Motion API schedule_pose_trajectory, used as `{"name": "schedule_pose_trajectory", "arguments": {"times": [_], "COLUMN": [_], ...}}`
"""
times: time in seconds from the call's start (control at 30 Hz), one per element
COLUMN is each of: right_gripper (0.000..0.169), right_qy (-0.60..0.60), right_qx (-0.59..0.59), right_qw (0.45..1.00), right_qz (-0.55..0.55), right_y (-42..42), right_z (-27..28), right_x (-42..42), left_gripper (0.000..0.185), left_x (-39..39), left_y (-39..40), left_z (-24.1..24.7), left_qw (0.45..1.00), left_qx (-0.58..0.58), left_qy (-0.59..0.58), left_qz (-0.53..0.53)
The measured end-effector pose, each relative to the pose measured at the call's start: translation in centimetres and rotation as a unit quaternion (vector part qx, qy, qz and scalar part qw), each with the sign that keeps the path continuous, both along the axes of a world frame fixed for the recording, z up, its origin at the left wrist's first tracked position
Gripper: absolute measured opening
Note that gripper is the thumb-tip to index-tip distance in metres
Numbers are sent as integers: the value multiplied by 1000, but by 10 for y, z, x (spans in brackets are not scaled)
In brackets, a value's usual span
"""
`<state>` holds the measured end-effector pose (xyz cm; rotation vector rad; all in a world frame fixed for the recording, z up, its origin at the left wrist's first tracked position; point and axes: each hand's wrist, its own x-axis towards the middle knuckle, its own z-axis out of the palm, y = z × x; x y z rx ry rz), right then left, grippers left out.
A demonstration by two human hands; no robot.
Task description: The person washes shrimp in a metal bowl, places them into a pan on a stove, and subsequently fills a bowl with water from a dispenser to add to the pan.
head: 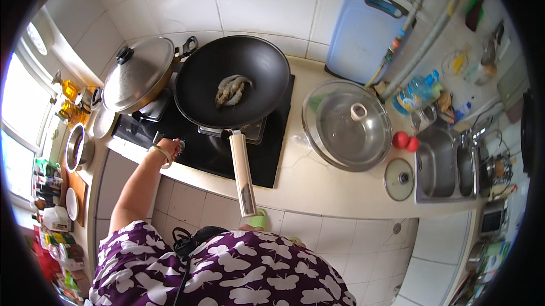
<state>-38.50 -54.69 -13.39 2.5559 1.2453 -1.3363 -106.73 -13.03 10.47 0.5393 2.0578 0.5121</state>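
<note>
My left hand (171, 148) reaches the front of the black gas stove (204, 157) and closes on a control knob (182, 146). Another metal knob (157, 136) stands just left of it. Above the right burner sits a black wok (264, 67) with several raw grey shrimp (232, 90) piled in its middle. The wok's beige handle (242, 174) points toward me over the counter edge. On the left burner stands a pot with a domed metal lid (140, 74). My right hand is out of view. Any flame under the wok is hidden.
Right of the stove, a glass lid (332, 144) covers a basin. Two red round items (405, 141) and a small glass lid (399, 179) lie beside the sink (438, 169). A blue cutting board (362, 33) leans on the wall. Oil bottles (70, 91) and a metal bowl (80, 147) stand left.
</note>
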Motion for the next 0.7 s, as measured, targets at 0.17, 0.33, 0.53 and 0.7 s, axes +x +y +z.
{"name": "schedule_pose_trajectory", "arguments": {"times": [0.17,0.33,0.53,0.7], "right_gripper": [14,16,12,19], "right_qy": [-10,-19,1,-91], "right_qx": [10,170,110,22], "right_qw": [981,984,981,995], "right_qz": [192,54,-158,-45], "right_y": [-56,-26,-93,-211], "right_z": [-32,30,82,69], "right_x": [-7,25,59,46], "left_gripper": [39,34,25,25], "left_x": [6,-12,-3,-4], "left_y": [11,4,14,22], "left_z": [-17,-30,-30,-39], "left_qw": [985,971,968,961], "left_qx": [43,88,134,164], "left_qy": [-70,-52,-38,-5], "left_qz": [153,217,209,222]}}
